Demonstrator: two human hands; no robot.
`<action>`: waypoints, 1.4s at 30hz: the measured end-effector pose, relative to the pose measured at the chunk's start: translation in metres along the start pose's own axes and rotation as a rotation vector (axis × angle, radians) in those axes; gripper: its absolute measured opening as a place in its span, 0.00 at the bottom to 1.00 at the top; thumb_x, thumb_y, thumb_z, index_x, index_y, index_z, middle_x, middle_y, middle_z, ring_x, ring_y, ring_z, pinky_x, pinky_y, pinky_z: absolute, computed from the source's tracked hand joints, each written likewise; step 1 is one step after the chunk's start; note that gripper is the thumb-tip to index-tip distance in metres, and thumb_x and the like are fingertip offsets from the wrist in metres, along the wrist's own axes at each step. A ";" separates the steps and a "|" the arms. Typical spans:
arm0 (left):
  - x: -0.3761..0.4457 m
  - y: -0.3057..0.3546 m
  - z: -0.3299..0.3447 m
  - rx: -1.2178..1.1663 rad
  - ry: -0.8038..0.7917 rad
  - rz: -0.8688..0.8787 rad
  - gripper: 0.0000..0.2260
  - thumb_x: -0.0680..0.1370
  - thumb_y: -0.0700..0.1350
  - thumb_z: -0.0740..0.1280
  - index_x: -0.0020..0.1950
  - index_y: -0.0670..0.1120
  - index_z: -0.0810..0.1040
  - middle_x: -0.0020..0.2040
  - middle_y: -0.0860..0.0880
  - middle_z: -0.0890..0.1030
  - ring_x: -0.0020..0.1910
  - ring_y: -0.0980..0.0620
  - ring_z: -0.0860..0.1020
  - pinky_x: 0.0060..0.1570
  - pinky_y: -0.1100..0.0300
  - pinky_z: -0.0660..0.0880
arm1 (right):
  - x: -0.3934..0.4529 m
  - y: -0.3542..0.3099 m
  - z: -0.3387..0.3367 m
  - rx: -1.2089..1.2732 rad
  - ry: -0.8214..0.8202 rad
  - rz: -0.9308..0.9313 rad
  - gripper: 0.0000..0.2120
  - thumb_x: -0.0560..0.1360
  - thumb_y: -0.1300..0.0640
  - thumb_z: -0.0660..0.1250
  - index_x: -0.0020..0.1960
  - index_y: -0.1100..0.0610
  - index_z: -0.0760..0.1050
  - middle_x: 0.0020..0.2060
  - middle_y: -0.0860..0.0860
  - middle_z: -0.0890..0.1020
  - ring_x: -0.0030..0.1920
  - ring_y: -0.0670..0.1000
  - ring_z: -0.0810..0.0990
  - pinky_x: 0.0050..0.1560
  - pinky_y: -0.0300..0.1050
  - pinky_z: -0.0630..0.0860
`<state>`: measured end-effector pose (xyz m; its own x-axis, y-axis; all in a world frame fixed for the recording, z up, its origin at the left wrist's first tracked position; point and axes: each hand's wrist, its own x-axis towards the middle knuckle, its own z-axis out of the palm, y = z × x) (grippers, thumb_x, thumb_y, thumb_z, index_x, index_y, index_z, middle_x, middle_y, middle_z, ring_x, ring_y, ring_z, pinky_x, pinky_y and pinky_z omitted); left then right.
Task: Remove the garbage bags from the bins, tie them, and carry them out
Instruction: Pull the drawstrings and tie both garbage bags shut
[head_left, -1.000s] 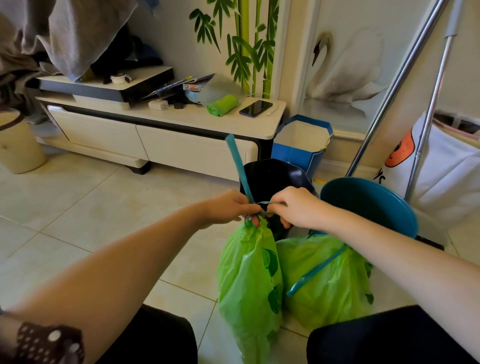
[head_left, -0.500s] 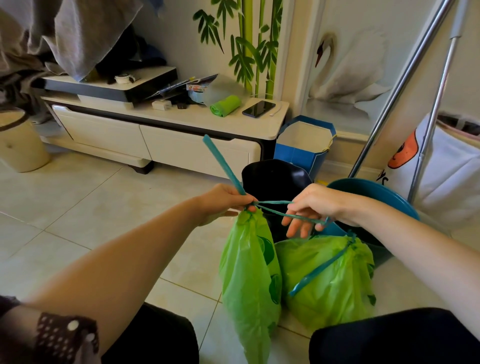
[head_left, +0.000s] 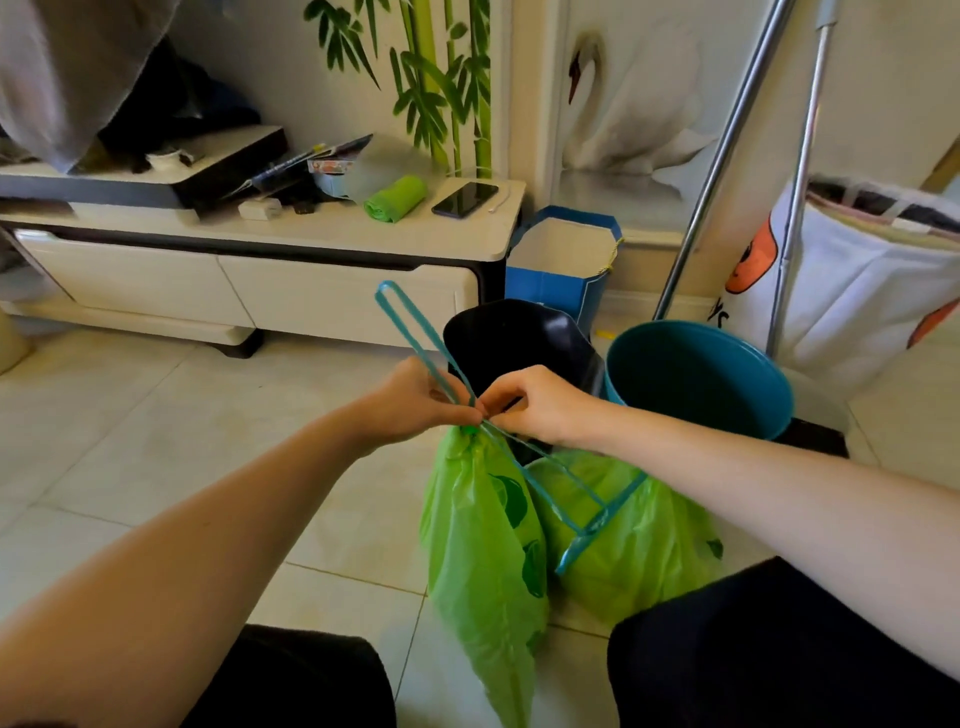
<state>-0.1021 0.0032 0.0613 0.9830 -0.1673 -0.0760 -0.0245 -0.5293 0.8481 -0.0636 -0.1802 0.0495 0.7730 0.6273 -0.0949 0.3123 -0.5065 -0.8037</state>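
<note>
A full green garbage bag (head_left: 483, 540) hangs from its gathered neck at mid-frame. My left hand (head_left: 415, 402) pinches the neck and one loop of the teal drawstring (head_left: 410, 332), which sticks up to the left. My right hand (head_left: 535, 405) pinches the other drawstring loop, which runs down to the right. The two hands touch at the knot. A second green bag (head_left: 639, 540) rests on the floor beside it. Behind stand a black bin (head_left: 519, 338) and a teal bin (head_left: 701, 374), both without bags.
A low white cabinet (head_left: 311, 244) with a phone (head_left: 465, 198) and a green roll of bags (head_left: 397, 197) lines the wall. A blue paper bag (head_left: 561, 260), two metal poles (head_left: 727, 156) and a white laundry bag (head_left: 857, 280) stand at the right. My knees fill the bottom edge.
My right hand has come back in from the right to meet my left hand at the bag's neck. The drawstring loop it held now hangs slack down to the right.
</note>
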 end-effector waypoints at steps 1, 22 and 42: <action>0.000 0.001 0.000 0.008 0.003 0.005 0.04 0.70 0.36 0.75 0.43 0.38 0.84 0.46 0.38 0.84 0.42 0.52 0.80 0.45 0.64 0.78 | 0.002 0.001 0.003 0.010 0.011 -0.003 0.09 0.71 0.65 0.70 0.50 0.59 0.82 0.40 0.48 0.82 0.36 0.37 0.78 0.43 0.34 0.74; 0.006 -0.007 0.004 0.640 0.061 0.247 0.10 0.70 0.39 0.70 0.49 0.45 0.73 0.39 0.53 0.79 0.39 0.48 0.78 0.40 0.53 0.76 | 0.011 0.003 0.008 -0.012 -0.027 0.065 0.08 0.74 0.60 0.67 0.51 0.63 0.80 0.47 0.62 0.83 0.41 0.52 0.78 0.39 0.41 0.76; -0.011 -0.021 0.005 0.752 0.159 0.660 0.06 0.77 0.45 0.63 0.44 0.42 0.74 0.37 0.46 0.77 0.34 0.44 0.75 0.29 0.50 0.74 | 0.006 0.000 0.003 0.087 -0.030 0.063 0.09 0.73 0.62 0.70 0.53 0.60 0.81 0.41 0.51 0.83 0.40 0.48 0.80 0.32 0.29 0.75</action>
<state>-0.1133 0.0118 0.0416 0.7433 -0.5322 0.4054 -0.6260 -0.7670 0.1408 -0.0606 -0.1752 0.0472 0.7726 0.6136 -0.1634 0.2131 -0.4930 -0.8435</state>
